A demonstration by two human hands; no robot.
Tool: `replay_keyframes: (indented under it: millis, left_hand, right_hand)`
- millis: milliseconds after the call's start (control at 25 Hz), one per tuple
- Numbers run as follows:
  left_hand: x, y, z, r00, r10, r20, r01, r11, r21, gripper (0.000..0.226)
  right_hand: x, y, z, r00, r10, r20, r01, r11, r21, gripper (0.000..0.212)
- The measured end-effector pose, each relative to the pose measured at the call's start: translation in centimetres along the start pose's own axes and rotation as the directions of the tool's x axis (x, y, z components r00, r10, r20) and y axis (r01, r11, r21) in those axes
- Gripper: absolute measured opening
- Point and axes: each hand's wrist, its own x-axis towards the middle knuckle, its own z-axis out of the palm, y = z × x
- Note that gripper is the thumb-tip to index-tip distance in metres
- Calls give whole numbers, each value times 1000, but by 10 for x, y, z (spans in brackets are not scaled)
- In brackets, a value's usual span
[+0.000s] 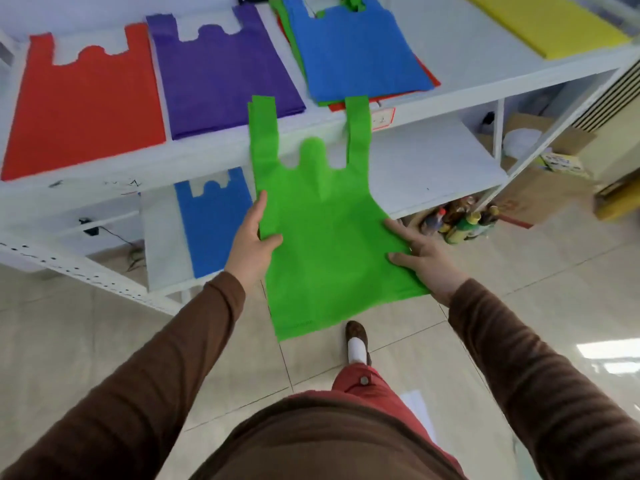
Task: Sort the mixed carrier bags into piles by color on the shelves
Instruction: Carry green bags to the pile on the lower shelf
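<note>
Holding a green bag spread flat at the centre of the frame, both hands pinch its side edges: the left hand grips the left edge with thumb on top, and the right hand grips the right edge, fingers closed on the fabric. Its handles point toward the white shelf. On that shelf, across the upper frame, lie a red bag, a purple bag, a blue-topped mixed pile and a yellow stack. Another blue bag lies on the lower shelf, left of centre.
</note>
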Motion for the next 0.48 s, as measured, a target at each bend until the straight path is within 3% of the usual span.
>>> replay_keyframes:
  millis: [200,480]
  left_hand:
    - [-16,-62,30,968,-233,89,232,972,27,83]
    - [72,-88,51,937,-334,99,334,942,25,87]
  right_hand:
    - [-9,47,11,980,198,-23,-199,979,-51,64]
    - [93,54,-14,983,180,-27,-182,963,-196,68]
